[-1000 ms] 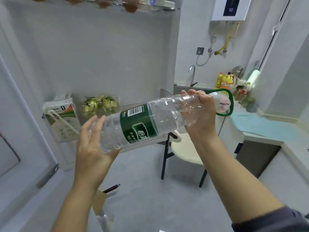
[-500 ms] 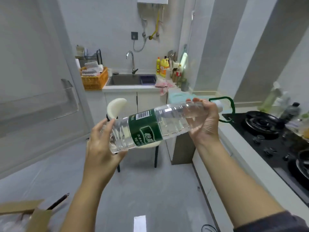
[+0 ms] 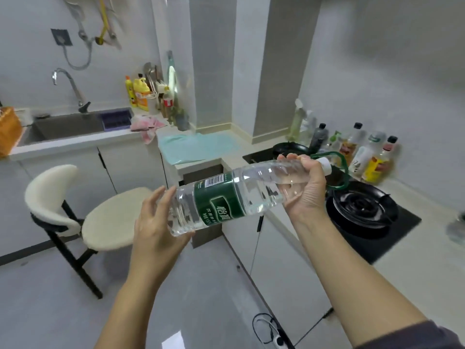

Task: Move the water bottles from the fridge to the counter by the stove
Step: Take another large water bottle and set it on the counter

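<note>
A large clear water bottle (image 3: 226, 200) with a green label, white cap and green carry loop lies almost level in mid-air before me. My right hand (image 3: 302, 187) grips its upper part near the neck. My left hand (image 3: 156, 220) supports the bottle's base from below, palm against it, fingers nearly straight. The bottle hangs over the floor, just left of the counter (image 3: 415, 270) that carries the black gas stove (image 3: 362, 210). The fridge is out of view.
Several sauce and oil bottles (image 3: 364, 152) line the wall behind the stove. A teal cloth (image 3: 196, 146) covers the corner counter. Farther left are a sink (image 3: 65, 127) with tap and a cream chair (image 3: 83, 212). A power strip with cable (image 3: 274, 333) lies on the floor.
My view has swung right from the fridge door past the sink to the stove counter. Both hands have kept the bottle in the same hold and carried it toward the stove.
</note>
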### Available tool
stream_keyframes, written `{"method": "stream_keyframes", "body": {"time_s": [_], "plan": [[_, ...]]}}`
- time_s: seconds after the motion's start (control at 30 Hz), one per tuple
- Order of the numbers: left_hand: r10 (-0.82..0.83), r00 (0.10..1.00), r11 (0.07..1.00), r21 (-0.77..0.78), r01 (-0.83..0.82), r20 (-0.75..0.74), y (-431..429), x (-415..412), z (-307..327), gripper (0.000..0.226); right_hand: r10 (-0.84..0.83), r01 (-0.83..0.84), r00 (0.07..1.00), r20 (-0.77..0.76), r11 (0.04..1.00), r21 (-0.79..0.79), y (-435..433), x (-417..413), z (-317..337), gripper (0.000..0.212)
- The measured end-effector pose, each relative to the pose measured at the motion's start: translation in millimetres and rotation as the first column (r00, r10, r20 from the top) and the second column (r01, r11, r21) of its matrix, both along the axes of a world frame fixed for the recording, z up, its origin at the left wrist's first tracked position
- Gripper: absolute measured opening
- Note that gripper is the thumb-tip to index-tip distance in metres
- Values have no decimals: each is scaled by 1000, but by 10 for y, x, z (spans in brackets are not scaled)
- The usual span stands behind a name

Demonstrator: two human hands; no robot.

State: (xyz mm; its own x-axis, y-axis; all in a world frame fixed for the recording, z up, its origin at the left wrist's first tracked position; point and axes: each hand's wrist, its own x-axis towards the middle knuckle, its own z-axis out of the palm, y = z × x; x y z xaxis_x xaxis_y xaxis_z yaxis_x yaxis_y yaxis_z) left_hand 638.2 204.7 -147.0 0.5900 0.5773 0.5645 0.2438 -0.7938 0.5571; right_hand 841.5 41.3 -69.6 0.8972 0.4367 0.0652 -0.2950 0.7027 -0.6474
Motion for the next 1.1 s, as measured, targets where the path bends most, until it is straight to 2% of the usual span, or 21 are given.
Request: {"method": "stream_keyframes", "body": {"time_s": [0.07,0.27,0.47,0.57,0.67,0.8,1.0,1.1], "plan": [[-61,998,998,-15,60,-18,78,338,-42,97,-70,71,997,15,997,-10,-48,219,-15,29],[-249,968,968,-31,248,-41,192,1335,-85,96,-258,258,966,-11,966,4,-255,892,-85,13],[-425,904,899,-131,418,-30,-114,2137,-180,87,-420,418,907,-9,905,-84,-782,1343,-195,35],[-494,867,866,-127,483,-70,-400,2496,-288,91,-493,485,869,-42,866,-121,-1144,1481,-243,30],[-574,817,812,-165,559,-55,-773,2823,-404,92,-562,552,827,-33,821,-146,-1560,1605,-302,14],[-647,761,755,-187,628,-57,-1409,3193,-557,93,-639,621,769,-6,749,-232,-2223,1766,-392,22],[-729,679,659,-349,666,-81,-2481,3663,-847,96,-682,656,726,86,649,-385,-3218,2029,-519,27],[-765,638,594,-482,644,-91,-2969,3902,-1080,96,-697,653,708,118,580,-487,-3568,2150,-544,11]]}}
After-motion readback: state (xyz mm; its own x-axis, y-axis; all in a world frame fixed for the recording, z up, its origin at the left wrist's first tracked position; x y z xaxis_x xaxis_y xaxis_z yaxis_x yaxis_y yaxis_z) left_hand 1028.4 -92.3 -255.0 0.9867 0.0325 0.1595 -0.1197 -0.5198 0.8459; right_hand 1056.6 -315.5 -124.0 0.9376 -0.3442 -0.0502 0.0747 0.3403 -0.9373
